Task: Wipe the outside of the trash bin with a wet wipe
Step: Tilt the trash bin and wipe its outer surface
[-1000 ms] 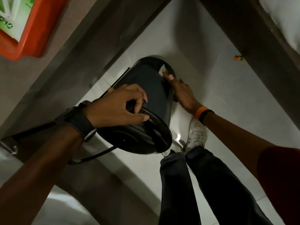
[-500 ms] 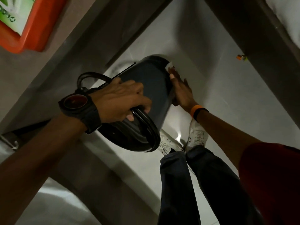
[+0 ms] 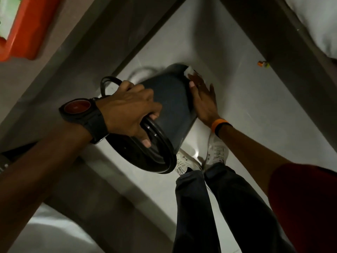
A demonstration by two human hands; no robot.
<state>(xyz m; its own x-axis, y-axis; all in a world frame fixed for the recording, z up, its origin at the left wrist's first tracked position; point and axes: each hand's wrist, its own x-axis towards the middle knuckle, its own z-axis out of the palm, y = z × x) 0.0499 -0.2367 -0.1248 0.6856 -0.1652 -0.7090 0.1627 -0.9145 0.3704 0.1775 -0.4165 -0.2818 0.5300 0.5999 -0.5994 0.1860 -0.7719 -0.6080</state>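
A dark grey trash bin [image 3: 171,105] is held tilted above the pale floor, its black rim toward me and its bottom pointing away. My left hand [image 3: 129,112] grips the rim, fingers curled over the edge and thumb inside. My right hand [image 3: 202,97] lies flat against the bin's right side near the bottom, pressing a white wet wipe [image 3: 189,71] under its fingertips. Only a corner of the wipe shows. A black wire handle [image 3: 107,84] loops out behind my left hand.
My legs in dark trousers and white shoes [image 3: 217,154] stand just below the bin. An orange-framed object [image 3: 23,28] sits at upper left. Dark furniture edges run along both sides of the floor strip. A small orange item [image 3: 262,63] lies on the floor at right.
The bin has turned and tipped further, its rim swinging toward me. My left hand shifted its grip on the rim. My right hand slid with the wipe toward the bin's bottom.
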